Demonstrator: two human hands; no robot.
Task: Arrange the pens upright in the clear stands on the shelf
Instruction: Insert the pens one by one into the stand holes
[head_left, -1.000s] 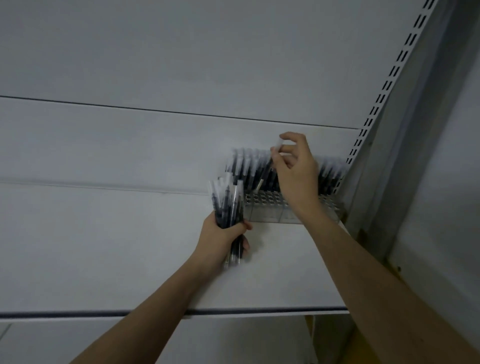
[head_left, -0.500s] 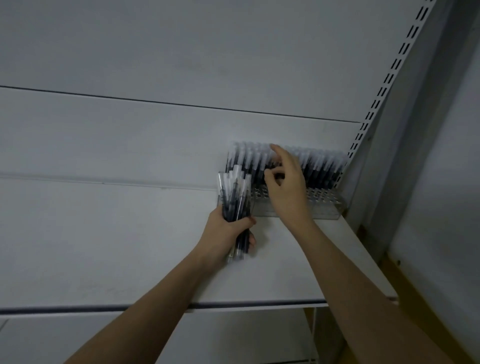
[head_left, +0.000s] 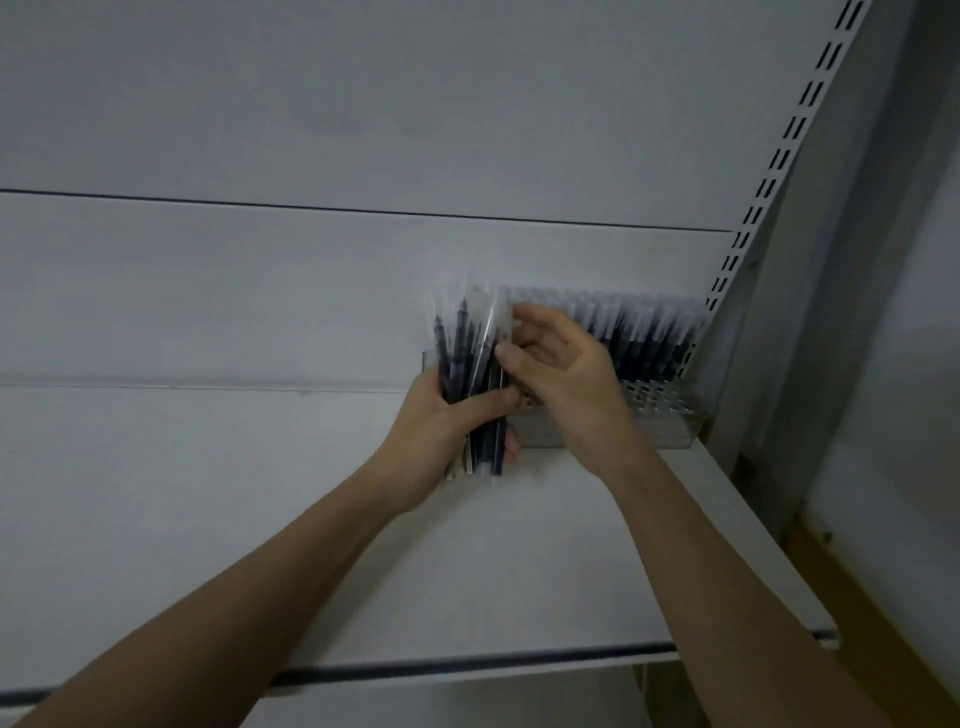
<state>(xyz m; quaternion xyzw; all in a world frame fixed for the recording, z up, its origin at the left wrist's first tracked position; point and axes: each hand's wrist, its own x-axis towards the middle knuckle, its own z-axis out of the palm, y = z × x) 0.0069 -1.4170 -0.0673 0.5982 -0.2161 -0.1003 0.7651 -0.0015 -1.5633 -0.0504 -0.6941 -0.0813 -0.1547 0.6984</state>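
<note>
Since half a second ago, the right hand (head_left: 563, 384) has left the standing pens (head_left: 644, 338) and now pinches a pen atop the pen bundle (head_left: 470, 364), gripped upright by the left hand (head_left: 441, 431). Behind both grips, the clear stand (head_left: 660, 415) sits on the white shelf (head_left: 260, 519).

Pale grey shelf (head_left: 208, 519), flat board with a dark strip along its front edge, back edge meeting a plain grey back panel (head_left: 260, 286). Landmark: clear stand (head_left: 660, 415), sits directly on the shelf at the far right rear corner, against the back panel. Stand top is perforated with rows of holes; dark pens with clear caps (head_left: 649, 332) stand upright in the rear rows, front rows of holes near its right end show open. Slotted upright rail (head_left: 769, 192) rises just right of the stand. Left part of the stand hidden by hands
</note>
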